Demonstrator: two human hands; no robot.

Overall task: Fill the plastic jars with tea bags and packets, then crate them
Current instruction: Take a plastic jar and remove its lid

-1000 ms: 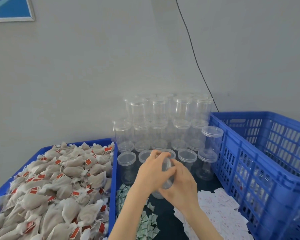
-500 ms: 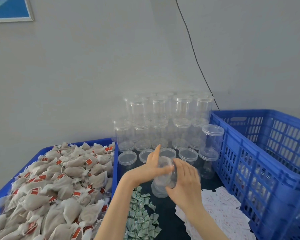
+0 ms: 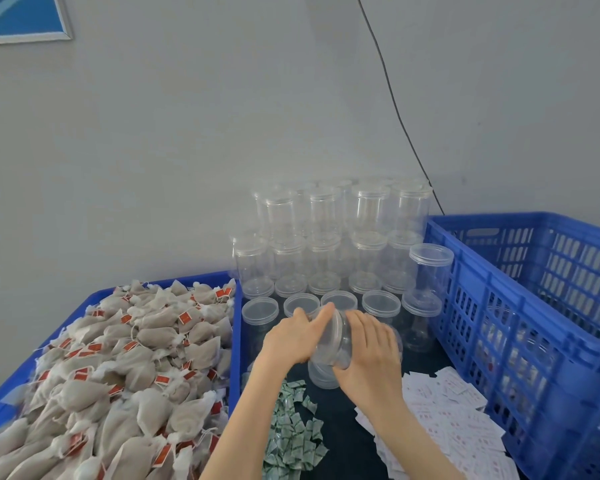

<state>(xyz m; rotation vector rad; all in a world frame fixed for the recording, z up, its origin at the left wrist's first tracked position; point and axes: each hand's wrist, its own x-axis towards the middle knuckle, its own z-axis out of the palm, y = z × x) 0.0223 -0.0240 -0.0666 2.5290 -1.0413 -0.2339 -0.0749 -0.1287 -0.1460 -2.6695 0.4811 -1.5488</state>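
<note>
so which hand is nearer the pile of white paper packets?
Right. The right hand holds the clear plastic jar just above the white paper packets; the left hand is on the jar's far side.

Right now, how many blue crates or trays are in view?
2: a shallow tray of tea bags at the left, and a tall slotted crate at the right. Others may lie outside the view.

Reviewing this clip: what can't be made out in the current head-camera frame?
- Clear plastic jar, head view: the left hand and right hand cover it; whether its lid is off or anything is inside is unclear.
- Blue slatted crate, head view: contents blurred behind the wall; its right side is cut off.
- White paper packets: print too small to read.
</note>
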